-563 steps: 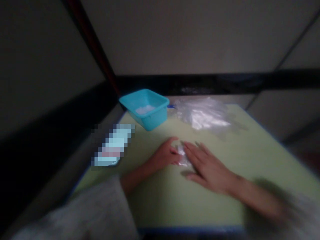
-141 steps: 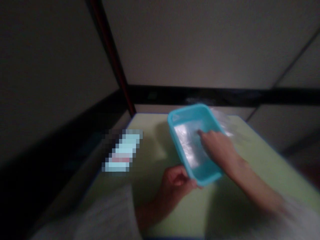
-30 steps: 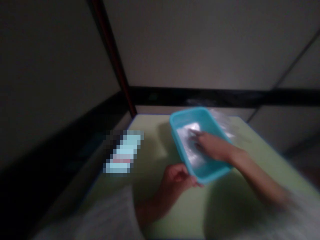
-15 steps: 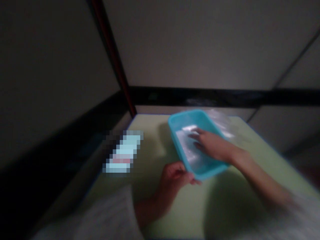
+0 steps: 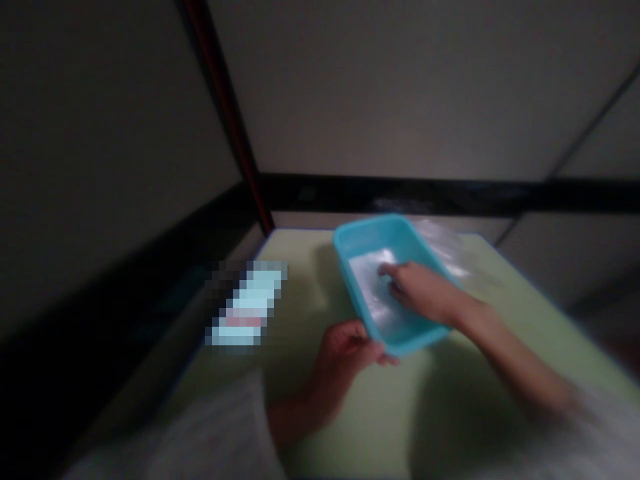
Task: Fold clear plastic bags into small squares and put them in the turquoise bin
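A turquoise plastic tub (image 5: 350,257) stands tilted on the pale green table (image 5: 450,400), its near corner raised. My left hand (image 5: 350,350) is closed on that near corner. My right hand (image 5: 420,290) reaches inside the tub, fingers lying on clear plastic bags (image 5: 373,283) that line its bottom. Whether the right fingers grip a bag is blurred.
A heap of clear plastic bags (image 5: 445,243) lies behind the tub at the table's far edge. A blurred-out flat object (image 5: 245,303) rests at the table's left edge. A dark red post (image 5: 225,107) and black rails border the back and left.
The tub has shifted slightly left and toward me in my left hand. My right hand has slid a little within the tub over the bags.
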A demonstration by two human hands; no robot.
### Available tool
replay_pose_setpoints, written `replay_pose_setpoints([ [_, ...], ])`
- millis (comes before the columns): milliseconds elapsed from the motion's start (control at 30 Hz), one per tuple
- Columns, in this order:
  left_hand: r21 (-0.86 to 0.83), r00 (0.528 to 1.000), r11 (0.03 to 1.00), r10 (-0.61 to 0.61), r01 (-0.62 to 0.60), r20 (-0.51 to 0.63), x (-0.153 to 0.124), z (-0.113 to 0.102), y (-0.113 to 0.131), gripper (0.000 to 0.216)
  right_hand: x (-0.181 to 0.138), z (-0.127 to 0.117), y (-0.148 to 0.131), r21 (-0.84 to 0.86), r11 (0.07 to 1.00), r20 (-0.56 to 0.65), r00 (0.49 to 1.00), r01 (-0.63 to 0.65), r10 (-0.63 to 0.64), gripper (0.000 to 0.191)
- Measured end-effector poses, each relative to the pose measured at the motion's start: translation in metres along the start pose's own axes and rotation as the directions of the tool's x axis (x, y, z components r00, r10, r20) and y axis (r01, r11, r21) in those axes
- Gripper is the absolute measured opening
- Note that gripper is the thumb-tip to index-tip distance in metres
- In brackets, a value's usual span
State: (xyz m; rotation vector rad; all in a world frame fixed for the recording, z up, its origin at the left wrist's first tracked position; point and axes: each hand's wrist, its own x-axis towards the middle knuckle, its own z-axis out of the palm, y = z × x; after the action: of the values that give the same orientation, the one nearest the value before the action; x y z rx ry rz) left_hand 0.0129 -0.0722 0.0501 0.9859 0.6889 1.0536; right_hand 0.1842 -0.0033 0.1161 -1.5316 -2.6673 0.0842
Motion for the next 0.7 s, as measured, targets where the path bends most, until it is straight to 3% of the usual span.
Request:
replay_pose_setpoints([
  [300, 0.022, 1.000, 1.000, 0.022, -0.022, 0.003, 0.000, -0.003, -0.004, 0.009, 0.004, 0.008, 0.008, -0.044, 0.997, -0.006, 0.998, 0.061, -0.061, 0.022],
  [533, 0.040, 1.000, 0.999, 0.015, -0.015, 0.008, 0.001, -0.005, -0.007, 0.007, 0.010, 0.016, 0.019, -0.099, 0.993, -0.008, 0.998, 0.059, -0.060, 0.037],
  [700, 0.035, 1.000, 0.999, 0.003, -0.003, 0.014, 0.001, -0.003, -0.004, 0.009, 0.013, 0.019, 0.020, -0.093, 0.992, -0.007, 0.997, 0.082, -0.083, 0.033],
])
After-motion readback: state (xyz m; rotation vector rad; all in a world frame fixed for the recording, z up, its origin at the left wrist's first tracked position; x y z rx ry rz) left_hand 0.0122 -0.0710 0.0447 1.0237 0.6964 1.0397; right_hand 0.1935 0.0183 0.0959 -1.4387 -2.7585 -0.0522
